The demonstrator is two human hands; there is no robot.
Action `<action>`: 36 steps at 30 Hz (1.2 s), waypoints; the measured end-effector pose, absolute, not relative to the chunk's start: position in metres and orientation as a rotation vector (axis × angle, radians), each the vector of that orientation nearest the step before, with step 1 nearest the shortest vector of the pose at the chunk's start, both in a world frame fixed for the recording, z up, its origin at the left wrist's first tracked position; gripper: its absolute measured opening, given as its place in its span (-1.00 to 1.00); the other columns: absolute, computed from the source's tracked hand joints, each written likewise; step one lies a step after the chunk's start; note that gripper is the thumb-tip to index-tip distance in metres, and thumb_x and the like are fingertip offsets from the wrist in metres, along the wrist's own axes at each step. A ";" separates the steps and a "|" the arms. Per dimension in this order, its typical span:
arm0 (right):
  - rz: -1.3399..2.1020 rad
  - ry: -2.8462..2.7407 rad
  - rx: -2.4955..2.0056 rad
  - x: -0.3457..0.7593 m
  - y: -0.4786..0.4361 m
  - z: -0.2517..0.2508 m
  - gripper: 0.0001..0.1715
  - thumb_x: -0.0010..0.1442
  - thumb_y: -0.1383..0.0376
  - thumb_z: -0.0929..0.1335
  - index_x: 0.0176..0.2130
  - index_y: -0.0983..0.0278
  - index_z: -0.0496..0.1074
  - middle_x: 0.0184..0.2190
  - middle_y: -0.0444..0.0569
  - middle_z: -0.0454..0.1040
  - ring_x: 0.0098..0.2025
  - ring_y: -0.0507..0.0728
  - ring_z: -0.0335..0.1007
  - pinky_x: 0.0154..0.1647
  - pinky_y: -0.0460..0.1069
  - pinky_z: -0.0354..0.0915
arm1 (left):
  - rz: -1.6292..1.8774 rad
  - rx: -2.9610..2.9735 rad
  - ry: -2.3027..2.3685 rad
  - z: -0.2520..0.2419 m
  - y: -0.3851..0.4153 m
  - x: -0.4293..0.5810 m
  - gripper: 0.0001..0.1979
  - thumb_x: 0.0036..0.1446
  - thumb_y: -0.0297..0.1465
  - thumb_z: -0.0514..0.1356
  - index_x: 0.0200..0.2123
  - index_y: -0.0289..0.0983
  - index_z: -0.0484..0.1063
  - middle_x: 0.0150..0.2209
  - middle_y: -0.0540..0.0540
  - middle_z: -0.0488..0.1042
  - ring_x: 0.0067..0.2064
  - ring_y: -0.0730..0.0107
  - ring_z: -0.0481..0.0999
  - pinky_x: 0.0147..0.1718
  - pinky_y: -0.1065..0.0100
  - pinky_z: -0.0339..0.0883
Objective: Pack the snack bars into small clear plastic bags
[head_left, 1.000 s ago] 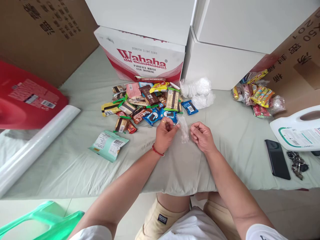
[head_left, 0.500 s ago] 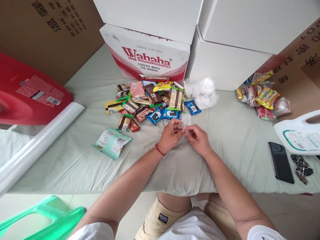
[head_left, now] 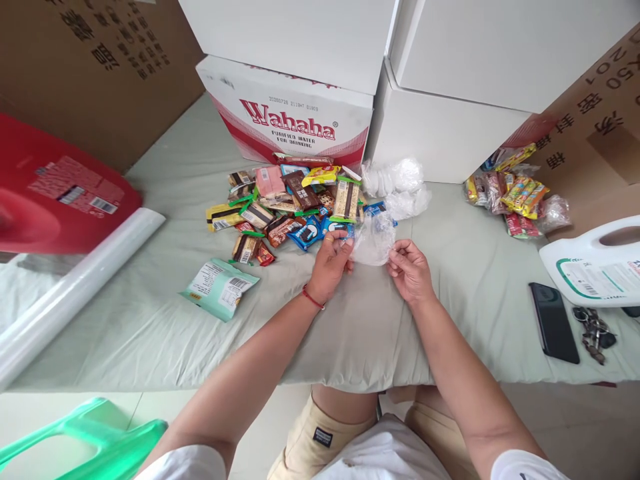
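Note:
A clear plastic bag is stretched between my two hands, its mouth spread apart. My left hand pinches its left edge, close to the blue snack packets. My right hand pinches the right edge. Just beyond the hands lies a pile of wrapped snacks in brown, pink, yellow, green and blue. Folded clear bags rest right of the pile. A blue packet is partly hidden behind the stretched bag. On the left sits a mint-green packet.
A Wahaha carton and white boxes stand behind. Bagged snacks, a white jug, a black phone and keys lie right. A red container and plastic roll are left.
My hands have moved apart, and the clear bag, bunched up between my fingertips before, is now spread wide. The view has shifted slightly.

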State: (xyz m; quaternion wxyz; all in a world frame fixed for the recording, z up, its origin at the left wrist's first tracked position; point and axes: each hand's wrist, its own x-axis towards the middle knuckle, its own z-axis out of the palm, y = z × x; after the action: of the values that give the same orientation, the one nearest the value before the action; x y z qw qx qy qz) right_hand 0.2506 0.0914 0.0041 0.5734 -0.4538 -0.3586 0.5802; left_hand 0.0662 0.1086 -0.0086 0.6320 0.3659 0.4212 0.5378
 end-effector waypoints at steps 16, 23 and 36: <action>1.188 -0.892 -1.265 0.248 0.094 -0.004 -0.69 -0.05 0.17 0.58 -0.33 0.21 0.48 -0.45 -0.20 0.35 -0.51 -0.05 0.13 -0.59 -0.12 0.12 | 1.400 0.527 0.835 -0.008 0.124 0.052 -0.59 -0.07 -0.19 0.48 -0.32 -0.19 0.35 -0.37 0.05 0.49 -0.34 0.45 0.51 -0.35 0.38 0.40; 0.899 -1.058 -1.371 0.244 0.076 0.018 -0.61 0.21 -0.05 0.45 -0.30 0.19 0.42 -0.48 -0.18 0.36 -0.57 -0.03 0.11 -0.63 -0.09 0.03 | 1.374 0.602 0.760 -0.011 0.118 0.061 -0.58 -0.07 -0.17 0.51 -0.32 -0.22 0.38 -0.29 0.00 0.57 -0.27 0.40 0.56 -0.21 0.31 0.42; 0.917 -1.123 -1.685 0.227 0.104 0.012 -0.37 0.12 -0.28 0.38 -0.29 0.22 0.41 -0.44 -0.10 0.48 -0.53 0.06 0.31 -0.55 -0.05 0.15 | 1.257 0.697 0.568 -0.005 0.106 0.066 -0.68 -0.11 -0.29 0.53 -0.35 -0.25 0.52 -0.17 -0.05 0.64 -0.12 0.34 0.59 0.00 0.26 0.35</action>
State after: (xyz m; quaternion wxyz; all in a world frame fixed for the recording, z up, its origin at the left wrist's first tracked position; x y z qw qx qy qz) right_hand 0.2270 0.1043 0.0124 0.4434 -0.6793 -0.4529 0.3699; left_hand 0.0664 0.1061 -0.0045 0.7160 0.3147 0.2567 0.5678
